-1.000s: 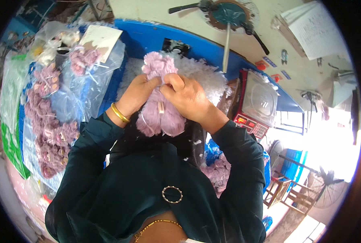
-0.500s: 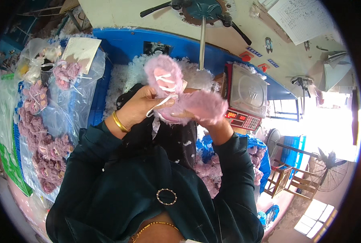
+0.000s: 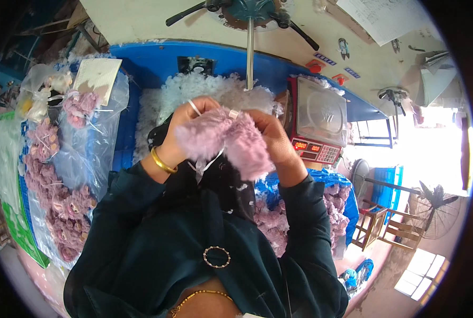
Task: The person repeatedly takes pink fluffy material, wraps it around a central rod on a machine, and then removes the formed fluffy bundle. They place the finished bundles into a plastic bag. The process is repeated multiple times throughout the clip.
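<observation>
A furry pink plush toy piece [image 3: 246, 149] with two long lobes is up in front of my chest. My left hand [image 3: 176, 139] is closed on its left lobe, fingers partly behind the fur. At the upper right side, my right hand [image 3: 273, 137] grips it near the top, its fingertips mostly hidden by the plush. A small pale tag [image 3: 233, 114] shows at the top between the lobes. White cord sticks out by my left fingers, and more hangs below the plush.
White stuffing fluff [image 3: 215, 86] fills the blue bin [image 3: 157, 52] ahead. To the right stand a red scale [image 3: 314, 150] and a blue bag [image 3: 351, 212] of pink plush pieces. More plush pieces [image 3: 48, 183] lie left on plastic. A metal tube [image 3: 250, 58] juts over the bin.
The plush piece has been turned over and lowered; its laced pink face is now out of sight and fur faces me. My hands now hold it from its two sides.
</observation>
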A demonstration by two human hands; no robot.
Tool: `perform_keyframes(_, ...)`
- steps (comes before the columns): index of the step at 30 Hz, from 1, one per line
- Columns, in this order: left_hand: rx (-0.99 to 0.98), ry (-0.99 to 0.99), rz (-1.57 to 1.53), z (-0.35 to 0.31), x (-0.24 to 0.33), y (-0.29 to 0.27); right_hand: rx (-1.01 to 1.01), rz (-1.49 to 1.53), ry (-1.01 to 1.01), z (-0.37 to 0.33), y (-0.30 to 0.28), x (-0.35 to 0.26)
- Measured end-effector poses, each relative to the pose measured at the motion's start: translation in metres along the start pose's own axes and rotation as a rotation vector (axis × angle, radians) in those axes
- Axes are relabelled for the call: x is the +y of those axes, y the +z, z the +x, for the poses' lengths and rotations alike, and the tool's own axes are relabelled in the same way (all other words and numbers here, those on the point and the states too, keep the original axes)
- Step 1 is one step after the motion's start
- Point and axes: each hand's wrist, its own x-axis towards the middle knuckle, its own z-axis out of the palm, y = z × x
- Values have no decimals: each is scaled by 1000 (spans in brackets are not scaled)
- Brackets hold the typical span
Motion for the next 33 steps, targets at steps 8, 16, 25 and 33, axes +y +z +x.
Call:
perform_keyframes(8,-27,280,8,75,-15,0,456,-684,-367,38,-31,-23)
perform_keyframes(16,41,112,179,105,-18,-16,754,-1166,-622,78,-20,-18)
perform_keyframes(25,8,-144,-153,109,8,-8,938,-1209,-336,136,-49,-44)
perform_keyframes(33,-31,52,305,57,-2,-1,598,-592,-672,81,-35,-16)
